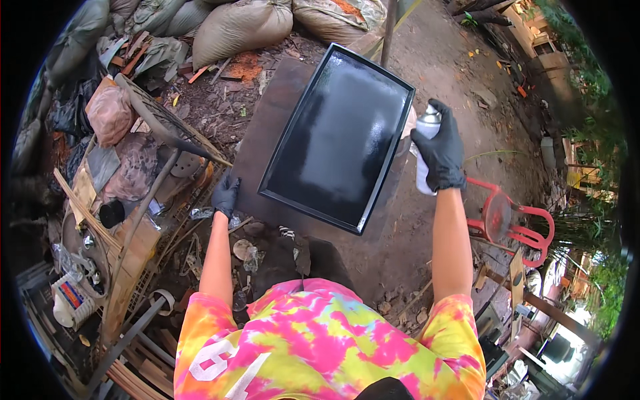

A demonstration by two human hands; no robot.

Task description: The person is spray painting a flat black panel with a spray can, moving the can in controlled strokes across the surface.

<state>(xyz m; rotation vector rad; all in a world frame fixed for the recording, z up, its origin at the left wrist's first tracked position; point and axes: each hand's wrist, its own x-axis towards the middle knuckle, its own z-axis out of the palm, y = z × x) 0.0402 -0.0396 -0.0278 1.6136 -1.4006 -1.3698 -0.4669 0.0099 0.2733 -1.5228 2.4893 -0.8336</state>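
Right grip (444,150) closed round spray can (428,125) | left grip (227,198) against board (277,120) — hold unclear | black panel (340,140) atop — dirt ground (453,67), sacks (243,33)

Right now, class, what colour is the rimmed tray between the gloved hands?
The tray is glossy black, best seen in the head view.

Both forearms (453,243) outstretched, gloved left hand (226,196) lower, gloved right hand (443,152) higher, curled.

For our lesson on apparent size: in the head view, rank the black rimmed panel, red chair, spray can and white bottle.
Black rimmed panel
Red chair
Spray can and white bottle: unsure, as the right hand hides part of the can
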